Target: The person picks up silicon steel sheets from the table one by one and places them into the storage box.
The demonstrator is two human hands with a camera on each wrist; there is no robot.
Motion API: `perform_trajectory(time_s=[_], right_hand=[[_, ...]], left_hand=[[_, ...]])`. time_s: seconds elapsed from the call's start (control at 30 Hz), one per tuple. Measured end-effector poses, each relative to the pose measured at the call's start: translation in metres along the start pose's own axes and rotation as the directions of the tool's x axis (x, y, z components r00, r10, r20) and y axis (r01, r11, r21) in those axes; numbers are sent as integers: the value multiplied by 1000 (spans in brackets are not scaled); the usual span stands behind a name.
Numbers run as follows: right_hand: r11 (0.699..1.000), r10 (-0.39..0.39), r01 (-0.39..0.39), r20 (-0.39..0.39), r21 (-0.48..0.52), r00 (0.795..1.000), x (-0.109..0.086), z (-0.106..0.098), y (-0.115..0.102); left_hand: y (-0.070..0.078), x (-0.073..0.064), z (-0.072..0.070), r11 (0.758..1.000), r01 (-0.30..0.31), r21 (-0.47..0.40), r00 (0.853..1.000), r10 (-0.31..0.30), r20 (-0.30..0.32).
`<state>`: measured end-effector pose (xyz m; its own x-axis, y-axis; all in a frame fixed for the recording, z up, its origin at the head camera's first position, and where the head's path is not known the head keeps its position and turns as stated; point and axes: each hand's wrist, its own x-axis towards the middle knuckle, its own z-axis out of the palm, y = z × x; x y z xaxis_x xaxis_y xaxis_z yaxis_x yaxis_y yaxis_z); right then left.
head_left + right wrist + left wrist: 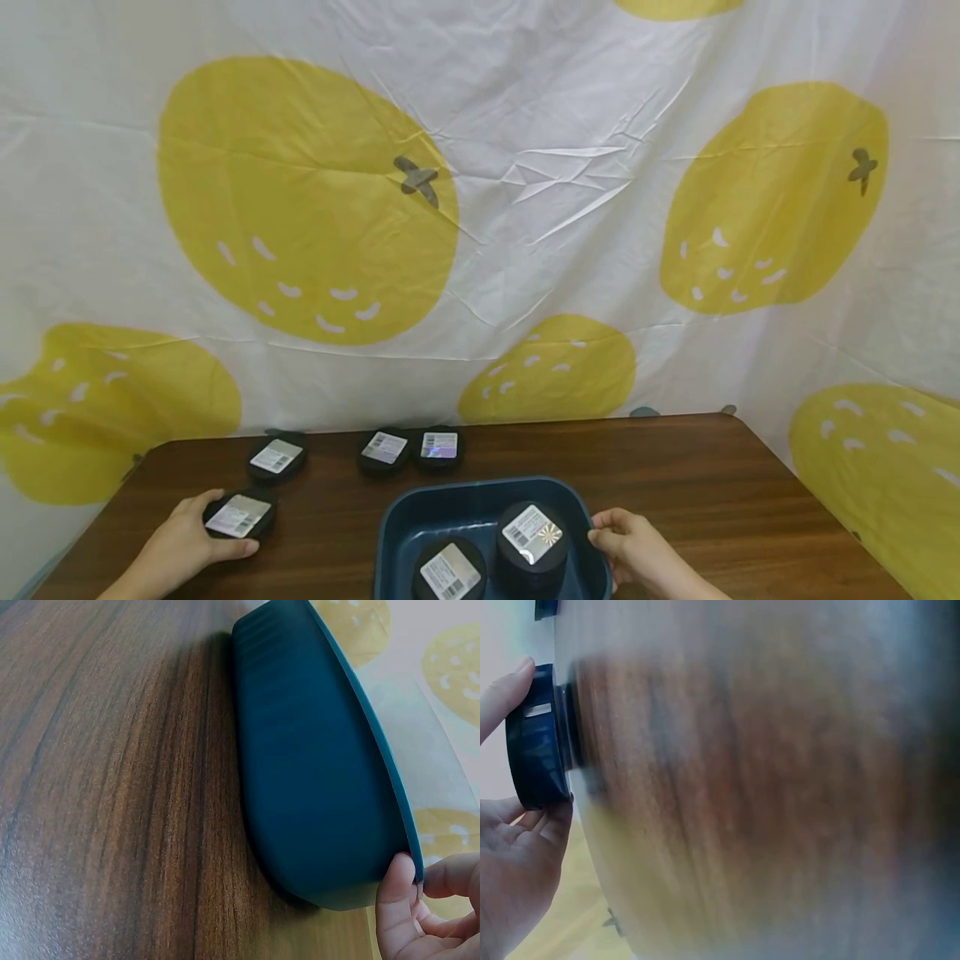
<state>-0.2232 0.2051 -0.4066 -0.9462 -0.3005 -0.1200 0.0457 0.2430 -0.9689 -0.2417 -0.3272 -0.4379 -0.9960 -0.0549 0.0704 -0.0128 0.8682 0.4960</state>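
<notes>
My left hand [180,540] grips a round black container [239,515] with a white barcode label on top, thumb at its near side and fingers around its far side. The left wrist view shows the same dark container [540,742] from the side, close over the wooden surface. On the right, my right hand [637,546] pinches the rim of a dark blue plastic tray [480,486] at its right side; the right wrist view shows thumb and fingers on the tray wall's edge [322,765]. Inside the tray sit a labelled black container [450,573] and a taller black stack [532,542].
A labelled black container [277,458] stands just beyond my left hand. Two more, a left one [384,452] and a right one [439,448], stand side by side near the back edge of the wooden table [660,467]. A lemon-print cloth [540,250] hangs behind.
</notes>
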Motion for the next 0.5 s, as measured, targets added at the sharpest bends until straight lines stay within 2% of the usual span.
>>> perform_trajectory(time_s=[0.2,0.37,0.5], right_hand=[[1000,-2,2,13,19,1000,0,0,-1],[1000,-7,7,8,28,1000,0,1,-1],[999,-10,10,-3,36,1000,0,1,-2]], left_hand=[[7,-5,-3,1000,-26,-9,999,26,-37],[20,-9,-7,999,-46,-12,998,45,-32],[33,-12,-6,996,-87,-15,994,86,-64]])
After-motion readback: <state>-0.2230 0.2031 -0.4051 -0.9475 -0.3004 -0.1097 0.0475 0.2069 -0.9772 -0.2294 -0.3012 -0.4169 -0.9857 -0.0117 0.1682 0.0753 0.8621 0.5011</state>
